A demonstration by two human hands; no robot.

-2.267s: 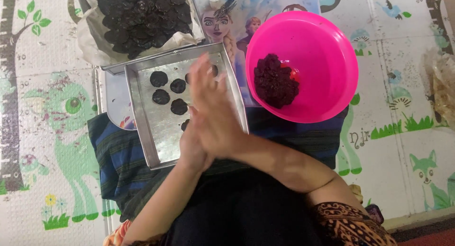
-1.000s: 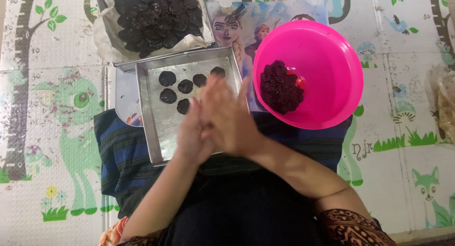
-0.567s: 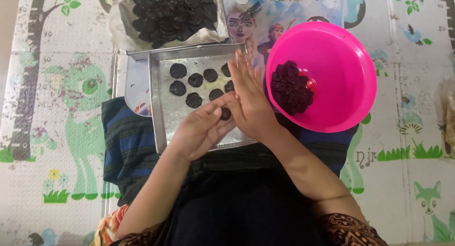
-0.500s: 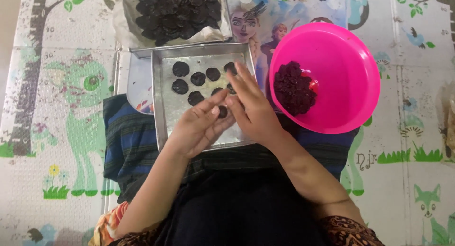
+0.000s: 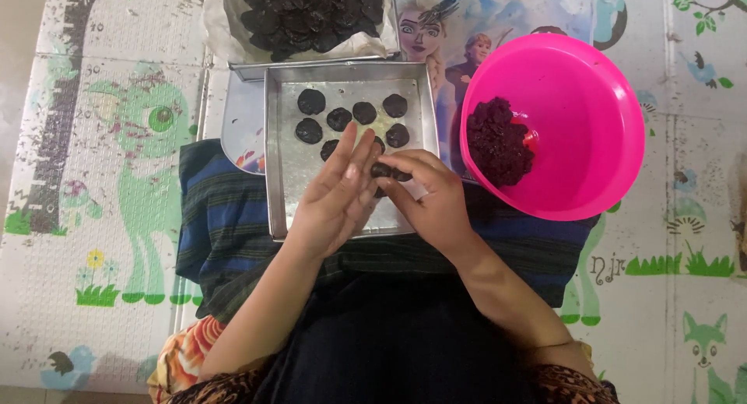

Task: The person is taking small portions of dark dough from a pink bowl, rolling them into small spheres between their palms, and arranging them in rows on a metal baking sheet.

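Observation:
A square metal tray (image 5: 288,178) rests on my lap and carries several flat dark dough discs (image 5: 311,102) in its far half. My right hand (image 5: 432,202) pinches a flattened dark dough piece (image 5: 387,171) over the tray's middle. My left hand (image 5: 336,194) lies flat beside it, fingers stretched, touching the piece from the left. A bright pink bowl (image 5: 591,139) at the right holds a lump of dark dough (image 5: 498,143).
Behind the tray lies a white sheet piled with many finished dark discs (image 5: 307,15). A picture board with cartoon figures (image 5: 467,30) lies under the bowl. A striped blue cloth (image 5: 226,225) covers my lap. The patterned play mat (image 5: 101,178) spreads all around.
My hands were pressed palm to palm over the tray. They have parted, and my right fingers now hold the flattened piece above the tray. More discs lie on the tray than before.

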